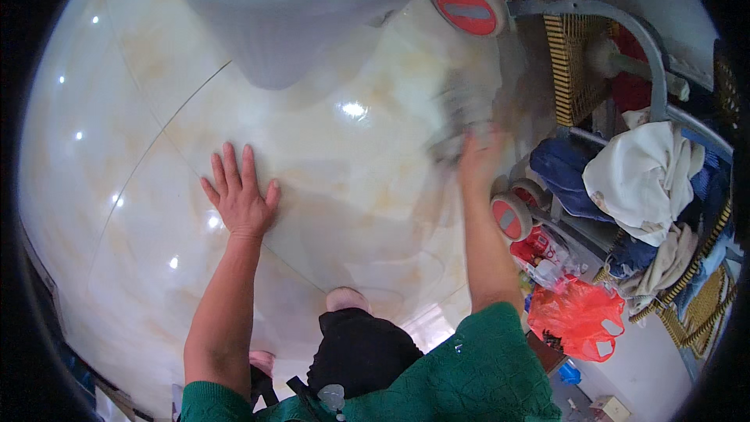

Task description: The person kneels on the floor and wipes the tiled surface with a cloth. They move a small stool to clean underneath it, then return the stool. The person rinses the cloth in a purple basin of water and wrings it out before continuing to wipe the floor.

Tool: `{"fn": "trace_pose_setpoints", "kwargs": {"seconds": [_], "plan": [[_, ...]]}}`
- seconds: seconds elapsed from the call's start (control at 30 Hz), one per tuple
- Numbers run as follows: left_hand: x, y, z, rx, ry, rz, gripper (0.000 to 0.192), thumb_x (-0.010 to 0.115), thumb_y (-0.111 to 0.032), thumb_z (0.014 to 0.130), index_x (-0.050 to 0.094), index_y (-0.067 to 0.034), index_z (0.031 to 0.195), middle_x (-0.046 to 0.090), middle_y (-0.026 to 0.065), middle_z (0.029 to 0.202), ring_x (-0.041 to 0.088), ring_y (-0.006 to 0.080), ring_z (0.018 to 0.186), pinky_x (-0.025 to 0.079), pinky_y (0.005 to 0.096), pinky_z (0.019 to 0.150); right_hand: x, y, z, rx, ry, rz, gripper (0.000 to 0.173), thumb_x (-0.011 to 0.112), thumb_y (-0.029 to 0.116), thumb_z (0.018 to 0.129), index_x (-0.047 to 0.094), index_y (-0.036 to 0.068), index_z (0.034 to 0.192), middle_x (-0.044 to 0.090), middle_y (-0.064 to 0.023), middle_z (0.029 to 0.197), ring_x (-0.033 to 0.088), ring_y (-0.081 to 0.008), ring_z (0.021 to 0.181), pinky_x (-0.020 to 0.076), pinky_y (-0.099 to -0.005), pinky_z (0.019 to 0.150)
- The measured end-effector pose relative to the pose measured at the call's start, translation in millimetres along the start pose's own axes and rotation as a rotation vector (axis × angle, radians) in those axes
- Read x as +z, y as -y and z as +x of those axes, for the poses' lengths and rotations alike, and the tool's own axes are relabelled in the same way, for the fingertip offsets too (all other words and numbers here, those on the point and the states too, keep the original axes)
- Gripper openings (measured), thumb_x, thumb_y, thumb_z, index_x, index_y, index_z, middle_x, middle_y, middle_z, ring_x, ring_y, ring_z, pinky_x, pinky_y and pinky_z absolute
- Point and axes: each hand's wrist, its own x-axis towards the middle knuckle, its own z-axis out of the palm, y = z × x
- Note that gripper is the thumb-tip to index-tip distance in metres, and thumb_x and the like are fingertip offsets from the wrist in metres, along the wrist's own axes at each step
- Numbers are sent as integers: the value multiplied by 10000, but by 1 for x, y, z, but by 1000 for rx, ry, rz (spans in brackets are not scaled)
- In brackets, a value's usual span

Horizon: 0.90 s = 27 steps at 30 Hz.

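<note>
My left hand (241, 196) lies flat on the glossy marbled tile floor (328, 187), its fingers spread and nothing in it. Off to the right, my right hand (481, 155) is blurred by motion and grips a greyish cloth (454, 138) low over the floor. Whether the whole cloth touches the tiles cannot be told. That hand is close to the red-hubbed wheels of a metal-framed cart. Both forearms come out of green knitted sleeves.
A pale rounded fixture (293, 23) stands ahead. On the right, the cart has a front wheel (469, 7), a rear wheel (511, 217), woven panels and piled clothes, with a white cloth (641, 179) on top. A red plastic bag (577, 316) lies beside it.
</note>
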Motion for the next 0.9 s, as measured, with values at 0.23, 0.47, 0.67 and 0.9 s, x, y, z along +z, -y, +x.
{"fn": "trace_pose_setpoints", "kwargs": {"seconds": [0.23,0.47,0.67,0.9], "plan": [[7,0,0,84,-47,43,767,555,-373,780,297,-146,1466,205,140,1545,166,366,1422,62,606,1101,-18,-127,167,630,-118,-621,567,550,406,888,518,-18,1262,558,-255,1216,570,-378,1083,443,-458,924],[2,1,-4,101,-50,84,774,544,-409,767,322,-121,1451,203,173,1539,148,388,1422,26,581,1110,14,-121,256,370,77,-416,547,570,393,875,514,36,1287,520,-204,1289,535,-372,1134,436,-446,944],[2,1,-1,96,-34,95,779,537,-414,776,308,-113,1457,195,169,1540,134,389,1424,30,589,1108,61,-2,248,46,279,-346,552,595,363,859,496,75,1319,476,-165,1362,488,-370,1199,418,-441,982],[4,0,4,96,-51,70,759,524,-421,790,318,-114,1453,204,164,1539,145,378,1424,33,587,1108,57,47,92,-290,249,-367,518,696,235,703,598,148,1204,438,-105,1399,388,-318,1292,284,-524,1070]]}}
